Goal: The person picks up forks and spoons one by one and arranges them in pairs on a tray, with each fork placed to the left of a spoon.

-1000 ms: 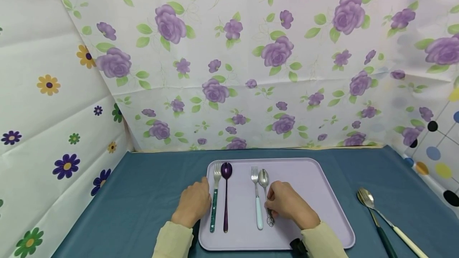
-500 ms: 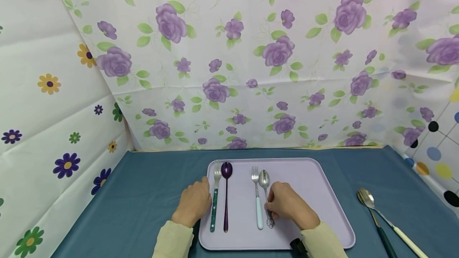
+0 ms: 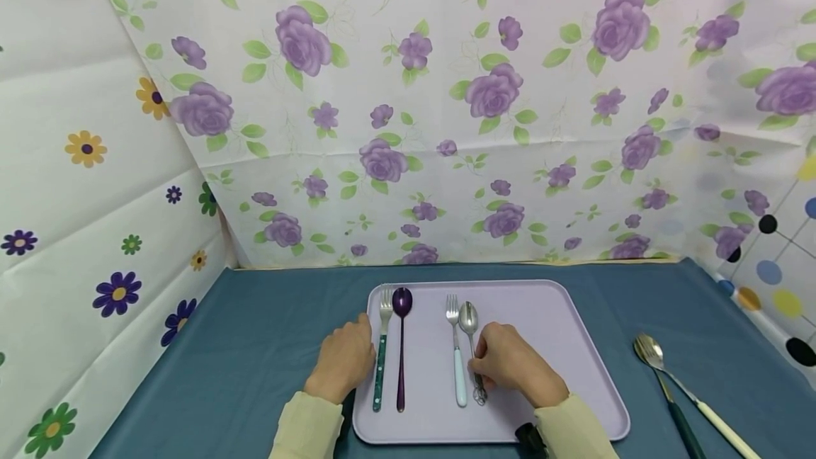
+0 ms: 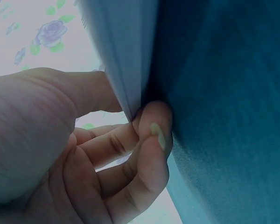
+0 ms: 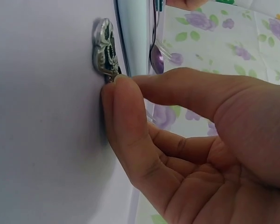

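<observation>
On the lilac tray (image 3: 523, 431), my left hand (image 3: 344, 360) grips the left rim, the thumb on the inner side and fingers curled at the underside in the left wrist view. My right hand (image 3: 513, 360) pinches the handle of a silver spoon (image 3: 468, 317) between thumb and fingers. Its ornate handle end (image 5: 105, 46) sticks out past the fingertips in the right wrist view. Left of this spoon lies a fork with a pale mint handle (image 3: 460, 374). A green-handled fork (image 3: 380, 370) and a dark purple spoon (image 3: 401, 303) lie side by side near my left hand.
On the blue-green tablecloth (image 3: 210, 374) right of the tray lie two crossed utensils, one with a dark green handle (image 3: 685, 427) and a fork with a cream handle (image 3: 727, 427). Behind the table hangs a flowered sheet (image 3: 433, 91); patterned sheets flank both sides.
</observation>
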`<state>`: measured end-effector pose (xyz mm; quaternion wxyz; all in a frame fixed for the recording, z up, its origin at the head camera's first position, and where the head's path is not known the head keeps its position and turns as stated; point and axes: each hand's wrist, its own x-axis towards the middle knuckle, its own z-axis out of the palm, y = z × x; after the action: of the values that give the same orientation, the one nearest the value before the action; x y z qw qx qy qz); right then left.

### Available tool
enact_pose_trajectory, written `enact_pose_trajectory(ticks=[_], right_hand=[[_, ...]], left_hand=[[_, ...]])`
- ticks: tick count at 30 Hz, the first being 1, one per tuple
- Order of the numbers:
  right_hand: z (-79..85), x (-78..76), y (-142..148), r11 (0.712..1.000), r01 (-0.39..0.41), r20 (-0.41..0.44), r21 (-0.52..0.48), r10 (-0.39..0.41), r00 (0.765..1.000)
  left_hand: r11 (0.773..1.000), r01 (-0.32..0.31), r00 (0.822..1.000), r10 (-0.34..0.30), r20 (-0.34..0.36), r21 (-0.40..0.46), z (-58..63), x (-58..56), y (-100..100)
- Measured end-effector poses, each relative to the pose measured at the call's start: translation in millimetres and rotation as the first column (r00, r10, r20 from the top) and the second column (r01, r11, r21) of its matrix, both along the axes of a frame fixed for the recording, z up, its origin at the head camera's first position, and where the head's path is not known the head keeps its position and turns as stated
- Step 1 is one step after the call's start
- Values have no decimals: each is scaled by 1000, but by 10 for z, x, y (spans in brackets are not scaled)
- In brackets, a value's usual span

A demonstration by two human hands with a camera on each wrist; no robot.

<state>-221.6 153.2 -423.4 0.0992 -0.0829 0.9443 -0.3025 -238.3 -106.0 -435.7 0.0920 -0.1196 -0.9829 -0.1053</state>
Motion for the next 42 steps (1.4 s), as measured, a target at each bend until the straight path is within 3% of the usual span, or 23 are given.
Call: enact_pose_trajectory(ticks=[10, 19, 30, 36, 42], right_hand=[[49, 22, 67, 1000, -6, 20, 7, 6, 1000], [121, 39, 316, 991, -132, 66, -36, 134, 989], [166, 52, 507, 990, -137, 123, -42, 141, 982], [201, 41, 604, 981, -172, 124, -89, 183, 975], [237, 33, 741, 980, -164, 116, -110, 176, 978]], left_hand=[[1000, 4, 1000, -4, -1, 3, 9, -1, -4], [1000, -7, 1000, 7, 8, -11, 1, -2, -3], [1000, 0, 1000, 0, -3, -8, -2, -4, -5], [1000, 4, 1000, -4, -4, 1, -16, -6, -7], [1000, 6, 1000, -6, 2, 18, -17, -8, -11]])
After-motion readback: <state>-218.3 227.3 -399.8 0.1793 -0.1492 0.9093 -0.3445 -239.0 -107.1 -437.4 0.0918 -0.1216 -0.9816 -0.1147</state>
